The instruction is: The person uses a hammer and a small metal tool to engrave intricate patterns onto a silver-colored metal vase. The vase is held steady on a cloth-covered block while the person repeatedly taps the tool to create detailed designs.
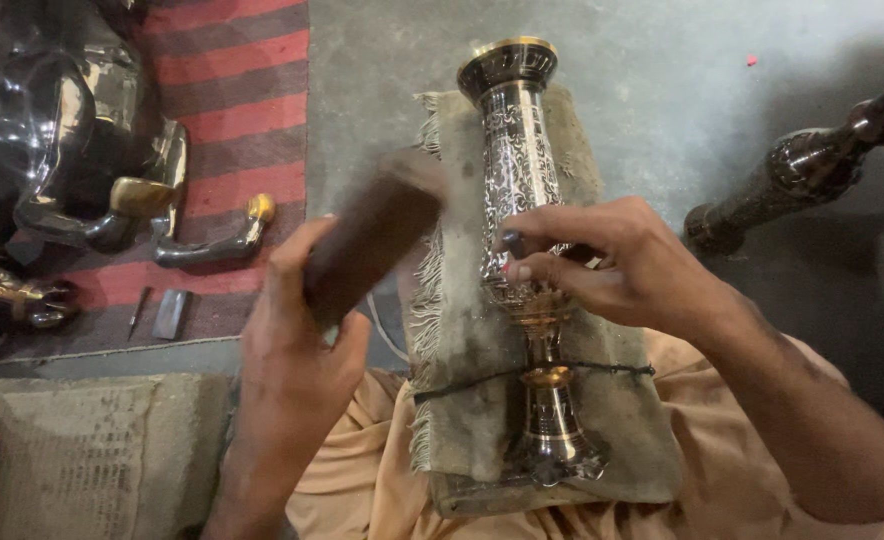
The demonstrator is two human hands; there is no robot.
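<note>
A tall metal vase (515,160) with a dark finish, engraved silver pattern and brass rim lies lengthwise on a frayed grey cloth pad (462,400) over my lap. My right hand (612,265) rests on the vase's middle, its fingers pinched on a small dark tool against the engraved surface. My left hand (297,335) grips a brown wooden mallet (367,245), raised and blurred, to the left of the vase. A dark cord (462,385) crosses the pad and the vase's stem.
Dark polished metal figures (52,140) with brass parts sit on a red striped rug (232,90) at the left, with a small chisel and a grey block (170,313) beside them. A dark turned metal stem (812,165) lies on the concrete floor at the right.
</note>
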